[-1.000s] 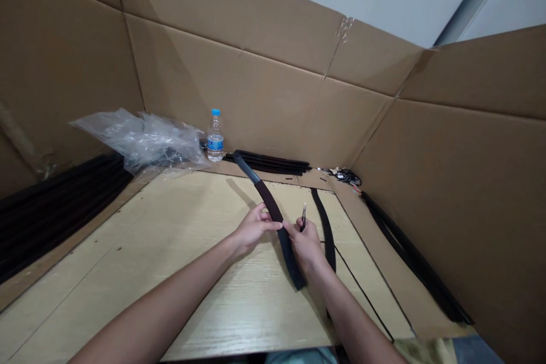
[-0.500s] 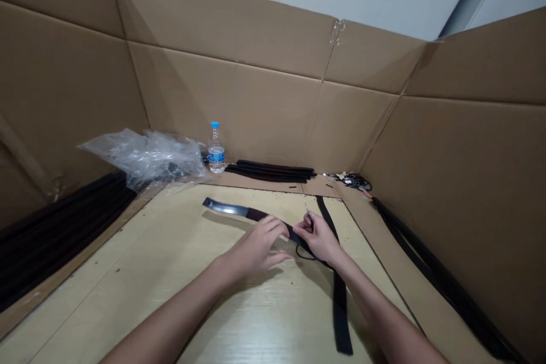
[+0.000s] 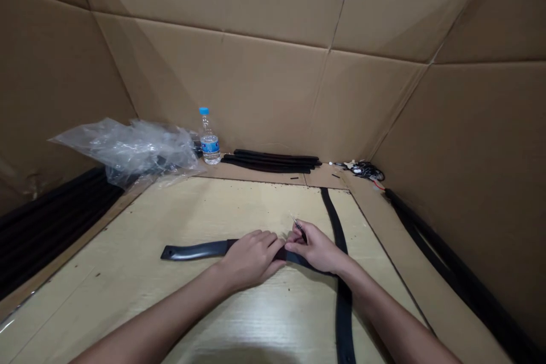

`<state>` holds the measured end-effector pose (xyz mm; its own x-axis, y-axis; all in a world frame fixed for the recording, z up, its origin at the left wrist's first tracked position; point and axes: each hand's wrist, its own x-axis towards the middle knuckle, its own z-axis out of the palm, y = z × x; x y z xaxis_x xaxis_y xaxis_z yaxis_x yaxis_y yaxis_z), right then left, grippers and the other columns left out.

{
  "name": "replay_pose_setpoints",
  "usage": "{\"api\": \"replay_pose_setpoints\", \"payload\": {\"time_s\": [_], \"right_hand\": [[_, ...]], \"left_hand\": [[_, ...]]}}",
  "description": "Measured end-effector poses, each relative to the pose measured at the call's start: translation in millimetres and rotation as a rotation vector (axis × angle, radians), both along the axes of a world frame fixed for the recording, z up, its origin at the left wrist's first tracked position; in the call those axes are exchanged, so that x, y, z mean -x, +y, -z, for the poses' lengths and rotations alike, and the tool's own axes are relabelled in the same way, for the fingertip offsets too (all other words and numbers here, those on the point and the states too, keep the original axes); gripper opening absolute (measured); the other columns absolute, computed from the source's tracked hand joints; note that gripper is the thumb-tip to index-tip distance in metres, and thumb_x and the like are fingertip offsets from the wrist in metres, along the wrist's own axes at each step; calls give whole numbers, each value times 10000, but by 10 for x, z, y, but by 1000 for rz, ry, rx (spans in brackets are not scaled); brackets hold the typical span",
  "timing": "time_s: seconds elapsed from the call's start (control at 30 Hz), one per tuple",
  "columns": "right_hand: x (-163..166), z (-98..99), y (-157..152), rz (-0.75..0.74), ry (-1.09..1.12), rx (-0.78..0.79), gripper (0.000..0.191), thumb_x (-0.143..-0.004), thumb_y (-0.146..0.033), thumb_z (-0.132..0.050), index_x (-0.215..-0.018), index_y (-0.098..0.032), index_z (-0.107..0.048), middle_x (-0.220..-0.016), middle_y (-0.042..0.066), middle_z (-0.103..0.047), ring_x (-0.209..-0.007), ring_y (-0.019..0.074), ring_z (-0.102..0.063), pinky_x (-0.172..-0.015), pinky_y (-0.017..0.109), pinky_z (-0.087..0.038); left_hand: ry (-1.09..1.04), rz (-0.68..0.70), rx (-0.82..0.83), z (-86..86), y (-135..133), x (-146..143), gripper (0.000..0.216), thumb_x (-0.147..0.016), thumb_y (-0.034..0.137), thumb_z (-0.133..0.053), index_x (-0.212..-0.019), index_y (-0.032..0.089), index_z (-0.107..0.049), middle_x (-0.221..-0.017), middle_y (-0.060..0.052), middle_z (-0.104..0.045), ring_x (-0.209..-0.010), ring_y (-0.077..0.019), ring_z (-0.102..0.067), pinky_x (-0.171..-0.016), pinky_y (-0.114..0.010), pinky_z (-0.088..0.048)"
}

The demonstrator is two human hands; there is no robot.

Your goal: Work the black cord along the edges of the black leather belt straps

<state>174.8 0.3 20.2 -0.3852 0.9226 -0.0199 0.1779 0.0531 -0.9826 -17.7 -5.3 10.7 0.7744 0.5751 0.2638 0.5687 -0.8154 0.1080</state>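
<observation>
My left hand [image 3: 253,256] is closed over a dark sleeve partway along a flat, slightly curved black strip [image 3: 194,252]. The strip's bare, glossy left end has a small hole and sticks out past that hand. My right hand [image 3: 313,245] is closed around a slim tool [image 3: 300,230] with a thin pointed metal tip and a dark handle; its exact kind is hidden in the fingers. The right thumb and fingertips are at the strip, close beside the left fingers. Passing behind my right wrist, a second long black strip [image 3: 343,307] lies lengthwise on the pale board [image 3: 205,318].
Cardboard walls [image 3: 273,85] surround the board. Along the back are a clear plastic bag [image 3: 140,151], a water bottle [image 3: 210,145], several dark strips [image 3: 271,161] and a tangle of cords [image 3: 362,170]. More black lengths lie at left [image 3: 51,222] and right [image 3: 452,267].
My left hand has gone from open fingers to closed on the strip. The strip has come nearer and turned more level. The tool's tip now leans left, and the view has tilted down.
</observation>
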Motion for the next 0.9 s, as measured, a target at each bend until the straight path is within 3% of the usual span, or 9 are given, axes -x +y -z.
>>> {"api": "replay_pose_setpoints", "payload": {"time_s": [0.2,0.37,0.43,0.53,0.6,0.67,0.77,0.9], "right_hand": [[-60,140,-31,4,-68,-9,240,-748,-284,-653,-707,-217,-426,-674,-44,-496,-628,132,-478,-618,252,-405],[-121,119,-1,33,-56,12,269,-778,-331,-642,-710,-220,-407,-718,-18,-570,-659,144,-524,-630,266,-419],[-189,58,4,112,-90,-61,240,-832,-364,-584,-726,-214,-430,-762,1,-599,-661,143,-527,-627,269,-413],[-287,-77,-36,241,-254,-254,269,-900,-388,-485,-702,-207,-467,-662,-14,-528,-598,134,-464,-569,260,-355],[-315,-161,-87,204,-365,-298,252,-920,-380,-459,-734,-212,-485,-629,-26,-495,-562,132,-440,-538,259,-327],[-307,-203,-136,120,-477,-305,180,-936,-351,-441,-841,-220,-519,-679,-15,-556,-588,144,-492,-558,263,-351],[-272,-175,-176,29,-598,-338,134,-935,-336,-458,-944,-231,-540,-819,22,-653,-708,176,-594,-630,275,-416],[-262,-106,-184,-26,-654,-410,154,-920,-375,-508,-973,-238,-554,-886,40,-659,-766,187,-623,-659,280,-467]], "left_hand": [[18,-7,92,57,5,-26,258,-912,383,-444,-954,176,-593,-849,-86,-635,-758,-225,-607,-708,-341,-459],[65,-9,134,75,39,-37,282,-902,395,-466,-982,166,-611,-870,-105,-644,-771,-255,-611,-708,-369,-460],[73,-15,155,61,48,-38,289,-901,396,-468,-994,164,-613,-867,-107,-642,-777,-262,-610,-711,-376,-460],[69,-37,210,27,63,-23,282,-900,400,-468,-968,171,-619,-845,-97,-635,-767,-250,-602,-710,-366,-457],[44,-55,250,12,79,-5,273,-895,401,-476,-952,175,-620,-837,-90,-630,-756,-242,-598,-710,-361,-456],[23,-71,270,12,99,14,268,-893,402,-480,-939,178,-619,-826,-84,-626,-745,-238,-595,-708,-360,-455],[58,-95,258,29,122,33,268,-893,401,-477,-953,180,-615,-831,-85,-627,-751,-241,-595,-705,-359,-455],[104,-133,244,35,116,33,270,-888,401,-478,-974,179,-606,-853,-87,-635,-769,-248,-603,-696,-359,-459]]}}
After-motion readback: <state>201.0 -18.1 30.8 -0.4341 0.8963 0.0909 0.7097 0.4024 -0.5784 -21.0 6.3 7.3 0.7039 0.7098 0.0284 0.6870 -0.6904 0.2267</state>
